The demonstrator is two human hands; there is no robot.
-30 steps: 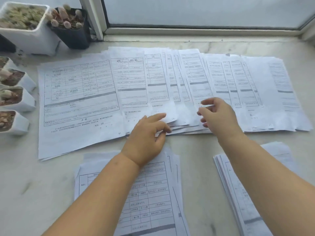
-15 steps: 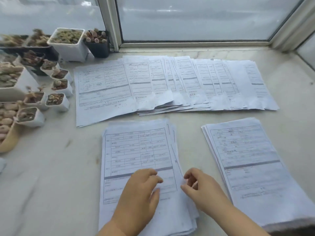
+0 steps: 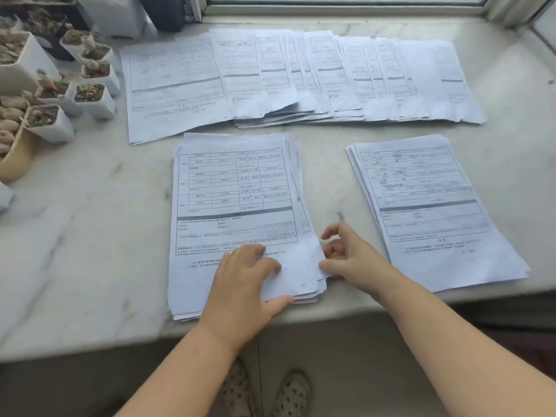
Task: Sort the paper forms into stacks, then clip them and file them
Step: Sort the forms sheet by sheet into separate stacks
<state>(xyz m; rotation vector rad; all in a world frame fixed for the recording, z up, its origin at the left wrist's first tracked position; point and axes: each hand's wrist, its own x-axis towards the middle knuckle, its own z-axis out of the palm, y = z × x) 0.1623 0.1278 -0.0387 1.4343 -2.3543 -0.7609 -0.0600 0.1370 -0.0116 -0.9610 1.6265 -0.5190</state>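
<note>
Three groups of printed paper forms lie on the marble sill. A fanned row of forms [image 3: 301, 76] runs along the back. The middle stack [image 3: 234, 203] sits near the front edge, and a right stack [image 3: 427, 206] lies beside it. My left hand [image 3: 243, 287] rests on the middle stack's near end, with bent fingers on top and the thumb at the front edge. My right hand [image 3: 349, 257] is at that stack's right edge; its thumb touches the sheets and its fingers are loosely curled beside them.
Small white pots of succulents [image 3: 90, 94] crowd the left end of the marble sill [image 3: 90, 236]. The window frame [image 3: 346, 9] closes the back. The sill's front edge runs just under my hands, and my feet show on the floor below.
Both hands came back from the far fanned row to the near end of the middle stack. The view has tipped down toward the sill's front edge.
</note>
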